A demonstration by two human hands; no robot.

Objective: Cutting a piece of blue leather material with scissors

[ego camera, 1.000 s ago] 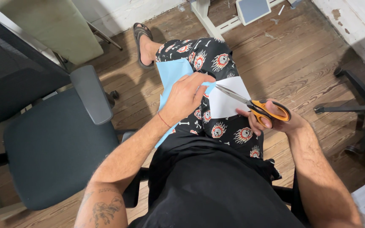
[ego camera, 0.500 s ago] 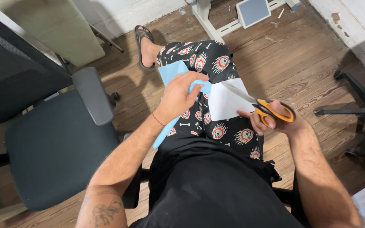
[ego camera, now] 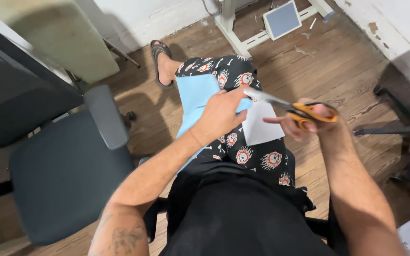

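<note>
The left hand [ego camera: 221, 116] reaches forward over the lap, back of the hand up, with its fingers curled down and pinched shut. The left arm is stretched out long and bare. The right hand [ego camera: 309, 123] is held up to the side, fingers bent and closed, and its arm is bent.

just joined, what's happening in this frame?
A seated person is cutting paper over their lap. The left hand holds a light blue sheet of paper against the patterned trousers, while the right hand works orange-handled scissors, blades pointing toward the left hand at the sheet's edge. A white piece of paper lies just below the scissors. A grey office chair stands on the person's left, on a wooden floor.
</note>
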